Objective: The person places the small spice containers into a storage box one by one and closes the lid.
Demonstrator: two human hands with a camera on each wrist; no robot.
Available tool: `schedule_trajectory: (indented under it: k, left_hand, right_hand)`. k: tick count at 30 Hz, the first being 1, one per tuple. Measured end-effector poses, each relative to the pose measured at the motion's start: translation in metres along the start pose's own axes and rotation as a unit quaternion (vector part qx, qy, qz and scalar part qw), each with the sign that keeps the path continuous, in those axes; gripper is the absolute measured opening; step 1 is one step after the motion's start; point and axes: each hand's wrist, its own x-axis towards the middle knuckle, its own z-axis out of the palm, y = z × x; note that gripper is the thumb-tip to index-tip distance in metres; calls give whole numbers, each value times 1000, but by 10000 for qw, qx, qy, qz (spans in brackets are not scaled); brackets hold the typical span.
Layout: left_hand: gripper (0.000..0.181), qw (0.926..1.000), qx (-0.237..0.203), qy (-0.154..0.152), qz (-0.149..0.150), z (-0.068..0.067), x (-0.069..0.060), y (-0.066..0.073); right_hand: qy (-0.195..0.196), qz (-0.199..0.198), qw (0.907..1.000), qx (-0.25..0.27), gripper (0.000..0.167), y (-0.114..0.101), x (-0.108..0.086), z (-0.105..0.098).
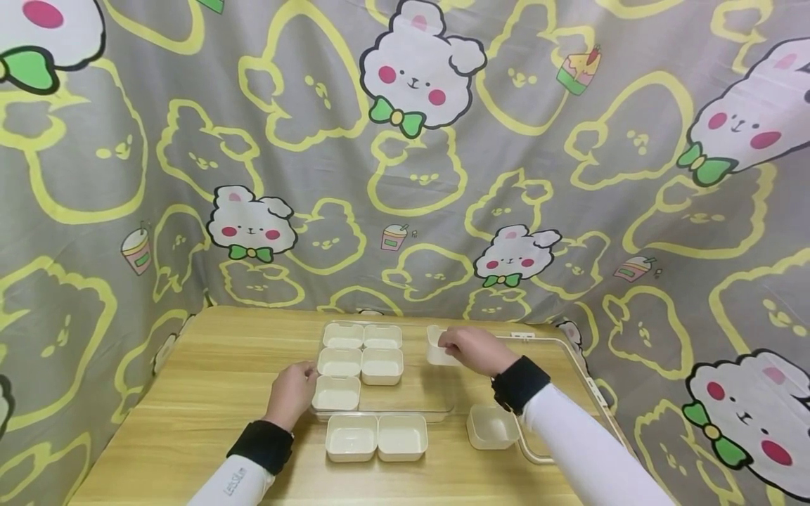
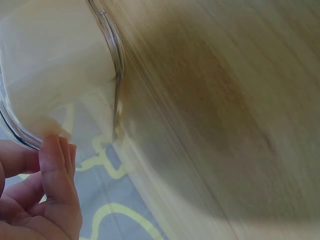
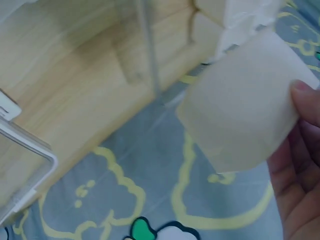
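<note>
In the head view my right hand (image 1: pixel 479 350) pinches the wall of a cream cup (image 1: pixel 436 351), held above the right part of a clear tray (image 1: pixel 411 416). The right wrist view shows thumb and fingers on that tilted cup (image 3: pixel 240 105). My left hand (image 1: pixel 292 395) grips the tray's left edge, beside the nearest cup (image 1: pixel 337 393) inside; in the left wrist view its fingers (image 2: pixel 56 170) pinch the clear rim. Several cream cups (image 1: pixel 382 365) stand in the tray's left part, in two columns.
Two cream cups (image 1: pixel 351 439) stand side by side in front of the tray, and another (image 1: pixel 492 427) stands to the right. A white-framed clear lid (image 1: pixel 585 372) lies at the right of the wooden table (image 1: pixel 190 379). A patterned curtain (image 1: pixel 329 176) surrounds the table's back and sides.
</note>
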Motion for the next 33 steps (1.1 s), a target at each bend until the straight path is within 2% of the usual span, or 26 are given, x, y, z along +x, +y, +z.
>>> schedule_trajectory:
  k: [8, 15, 24, 33]
  left_hand:
    - [25, 10000, 15, 74, 27, 1, 0, 0]
    - [25, 9999, 8, 89, 51, 0, -1, 1]
    - [26, 10000, -3, 63, 39, 0, -1, 0]
    - [18, 9998, 61, 172, 84, 1, 0, 0]
  right_hand:
    - [162, 49, 9996, -225, 16, 14, 23, 21]
    - [263, 331, 9986, -305, 14, 11, 38, 29]
    - [171, 776, 9958, -463, 14, 16, 53, 57]
    - [450, 617, 9959, -488, 13, 14, 57, 71]
